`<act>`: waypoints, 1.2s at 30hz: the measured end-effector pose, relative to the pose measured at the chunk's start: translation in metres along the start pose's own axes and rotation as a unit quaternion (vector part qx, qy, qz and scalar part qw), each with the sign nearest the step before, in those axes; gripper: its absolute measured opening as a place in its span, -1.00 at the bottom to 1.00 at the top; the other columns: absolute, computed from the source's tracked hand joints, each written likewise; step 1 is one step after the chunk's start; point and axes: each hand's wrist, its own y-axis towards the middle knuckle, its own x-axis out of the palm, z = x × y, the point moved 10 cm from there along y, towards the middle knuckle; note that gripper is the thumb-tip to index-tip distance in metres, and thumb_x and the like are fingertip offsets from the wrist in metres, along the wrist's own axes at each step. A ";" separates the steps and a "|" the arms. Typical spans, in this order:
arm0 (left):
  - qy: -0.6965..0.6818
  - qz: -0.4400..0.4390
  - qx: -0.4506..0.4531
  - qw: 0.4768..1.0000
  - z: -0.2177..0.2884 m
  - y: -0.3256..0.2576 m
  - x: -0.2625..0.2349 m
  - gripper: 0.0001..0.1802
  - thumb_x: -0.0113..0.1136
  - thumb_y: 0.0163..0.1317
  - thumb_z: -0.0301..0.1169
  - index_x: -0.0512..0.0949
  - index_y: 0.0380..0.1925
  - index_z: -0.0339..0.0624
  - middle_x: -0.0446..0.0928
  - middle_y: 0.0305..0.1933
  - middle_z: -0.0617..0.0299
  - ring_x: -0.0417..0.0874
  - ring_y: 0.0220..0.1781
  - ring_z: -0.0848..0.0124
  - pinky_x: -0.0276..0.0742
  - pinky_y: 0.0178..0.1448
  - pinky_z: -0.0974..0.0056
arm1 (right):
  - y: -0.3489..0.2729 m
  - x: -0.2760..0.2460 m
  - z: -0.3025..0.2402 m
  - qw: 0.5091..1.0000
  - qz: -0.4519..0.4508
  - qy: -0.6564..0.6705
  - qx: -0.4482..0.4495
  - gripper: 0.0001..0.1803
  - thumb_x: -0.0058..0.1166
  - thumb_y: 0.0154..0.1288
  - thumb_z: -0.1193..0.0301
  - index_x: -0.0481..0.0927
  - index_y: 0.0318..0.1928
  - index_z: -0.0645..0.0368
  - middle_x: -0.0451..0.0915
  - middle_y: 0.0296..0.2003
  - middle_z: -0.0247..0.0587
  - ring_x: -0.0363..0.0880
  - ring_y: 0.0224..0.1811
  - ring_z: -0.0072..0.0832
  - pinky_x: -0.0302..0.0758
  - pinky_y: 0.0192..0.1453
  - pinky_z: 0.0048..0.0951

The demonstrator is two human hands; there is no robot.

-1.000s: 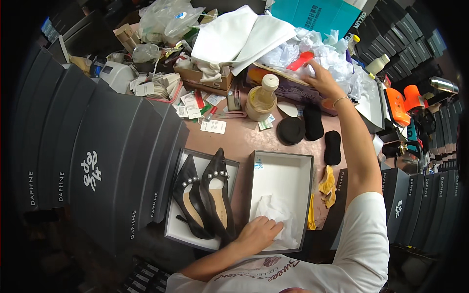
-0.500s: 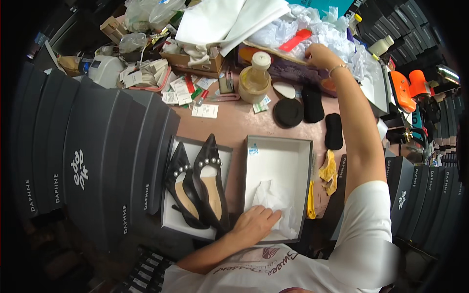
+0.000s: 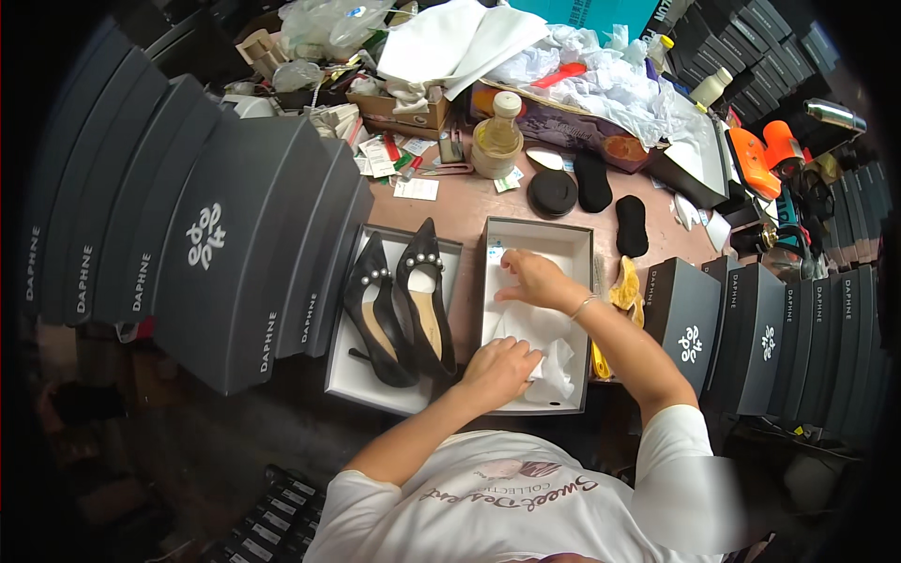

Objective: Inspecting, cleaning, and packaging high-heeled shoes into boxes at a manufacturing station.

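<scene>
- The left hand (image 3: 500, 368) lies inside the open box (image 3: 574, 246), at its near end, with the fingers bent down on the white paper (image 3: 533, 328); it presses the paper and seems to pinch a fold of it.
- The right hand (image 3: 527, 279) is also in the box, further up, with the fingers half curled on the same paper; I cannot tell if it really grips it or only rests on it.
- The paper covers the bottom of the box and is crumpled near the right corner.
- The box stands on the brown table (image 3: 465, 202), in the middle, in front of the person.
- Just to the left of the box lies the lid (image 3: 361, 387), turned up, with a pair of black heels (image 3: 399, 305) in it, toes pointing away.
- Left of the lid is a row of dark grey boxes (image 3: 216, 235).
- Behind the box are a round black pad (image 3: 552, 192), two black insoles (image 3: 610, 202) and a bottle (image 3: 497, 141).
- A yellow thing (image 3: 624, 291) lies just right of the box.
</scene>
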 end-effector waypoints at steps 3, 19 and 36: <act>0.012 0.016 -0.001 1.000 -0.001 -0.001 0.001 -0.75 0.32 -0.05 -0.27 0.56 -0.38 -0.12 0.48 -0.44 0.20 0.56 -0.28 0.23 0.52 -0.17 0.16 | 0.005 0.024 -0.009 0.994 0.054 -0.099 -0.005 -0.60 0.26 0.07 0.21 0.46 -0.26 0.25 0.57 -0.24 0.09 0.59 -0.20 -0.04 0.52 -0.19 -0.10; -0.104 0.097 -0.087 0.986 -0.017 0.009 -0.012 -0.52 0.37 -0.03 -0.30 0.53 -0.06 -0.20 0.52 -0.17 -0.01 0.56 -0.06 0.04 0.51 0.01 0.05 | -0.407 -0.128 -0.013 0.859 0.105 -0.305 0.398 -0.48 0.27 -0.02 0.51 0.46 0.03 0.25 0.47 0.06 0.08 0.48 0.04 -0.01 0.48 0.01 -0.13; -0.008 0.294 -0.362 0.884 -0.150 -0.154 -0.115 -0.10 0.31 0.13 -0.23 0.05 0.37 -0.30 0.09 0.39 -0.26 0.18 0.39 -0.14 0.17 0.41 0.01 | -0.125 0.015 -0.086 0.977 -0.015 -0.194 0.091 -0.60 0.32 0.04 0.26 0.53 -0.16 0.19 0.50 -0.14 -0.03 0.54 -0.09 -0.10 0.56 -0.20 -0.18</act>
